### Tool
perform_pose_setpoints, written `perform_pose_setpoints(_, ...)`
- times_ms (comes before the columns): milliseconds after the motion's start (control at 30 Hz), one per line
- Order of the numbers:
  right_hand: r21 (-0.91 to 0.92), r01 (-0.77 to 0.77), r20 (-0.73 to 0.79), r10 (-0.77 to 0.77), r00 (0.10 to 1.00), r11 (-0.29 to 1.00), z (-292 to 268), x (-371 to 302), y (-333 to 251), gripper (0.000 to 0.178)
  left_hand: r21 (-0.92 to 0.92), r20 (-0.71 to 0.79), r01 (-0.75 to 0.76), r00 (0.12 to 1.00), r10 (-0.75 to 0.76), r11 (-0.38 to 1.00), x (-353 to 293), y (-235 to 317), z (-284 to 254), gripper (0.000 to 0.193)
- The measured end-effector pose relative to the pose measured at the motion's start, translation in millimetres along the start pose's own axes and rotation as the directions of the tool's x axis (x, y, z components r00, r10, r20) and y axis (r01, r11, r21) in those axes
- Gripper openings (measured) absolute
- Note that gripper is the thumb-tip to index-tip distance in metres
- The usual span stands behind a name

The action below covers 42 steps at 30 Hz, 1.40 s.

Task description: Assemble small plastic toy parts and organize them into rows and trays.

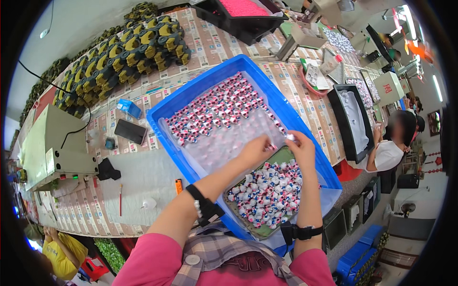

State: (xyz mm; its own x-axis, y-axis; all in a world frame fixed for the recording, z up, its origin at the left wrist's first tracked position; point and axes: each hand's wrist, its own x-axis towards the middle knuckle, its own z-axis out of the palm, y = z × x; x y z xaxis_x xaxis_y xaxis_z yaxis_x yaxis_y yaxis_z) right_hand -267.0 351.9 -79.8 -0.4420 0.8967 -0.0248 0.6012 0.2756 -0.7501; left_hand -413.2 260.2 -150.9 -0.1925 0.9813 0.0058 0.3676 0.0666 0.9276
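A blue plastic crate, lined with thin white sheet, lies before me. Toward its far side stand rows of small painted figures in white, pink and blue. At the near end rests a green tray heaped with loose figures of the same kind. My left hand hovers over the lined area by the tray's far edge, its fingers pinched around a small pinkish figure, mostly hidden. Beside it my right hand grips a small white figure between thumb and fingers.
On the table left of the crate lie a dark phone, a blue box, an orange cutter and a brush. A pale machine stands farther left. Yellow-black parts are stacked behind. A co-worker sits at right beside a black tray.
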Motion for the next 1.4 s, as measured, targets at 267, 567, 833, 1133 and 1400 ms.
perform_pose_setpoints(267, -0.168, 0.410, 0.206, -0.375, 0.904, 0.896, 165.4, 17.2, -24.0, 0.030, -0.042, -0.538, 0.399, 0.764, -0.357, 0.916, -36.9, -68.0, -81.8, 0.028)
perform_pose_setpoints(567, -0.350, 0.401, 0.212, -0.346, 0.914, 0.846, 200.0, 8.5, -49.5, 0.022, 0.163, -0.556, 0.541, 0.741, -0.377, 0.825, -39.2, -61.9, -84.8, 0.027)
perform_pose_setpoints(833, -0.339, 0.240, 0.083, -0.225, 0.971, 0.910, 74.8, 15.4, 4.0, 0.017, 0.221, -0.488, 0.407, 0.833, -0.261, 0.886, -33.4, -32.6, -79.2, 0.021)
perform_pose_setpoints(1133, -0.710, 0.080, 0.107, -0.006, 0.994, 0.700, -8.9, -16.9, 68.9, 0.010, 0.595, 0.230, -0.219, 0.968, 0.097, 0.773, 11.7, 5.3, 57.1, 0.016)
perform_pose_setpoints(1400, -0.859, 0.165, 0.230, 0.078, 0.970, 0.484, 10.4, -13.6, 70.4, 0.012, 0.618, 0.248, -0.214, 0.966, 0.070, 0.757, 14.5, 23.8, 80.3, 0.014)
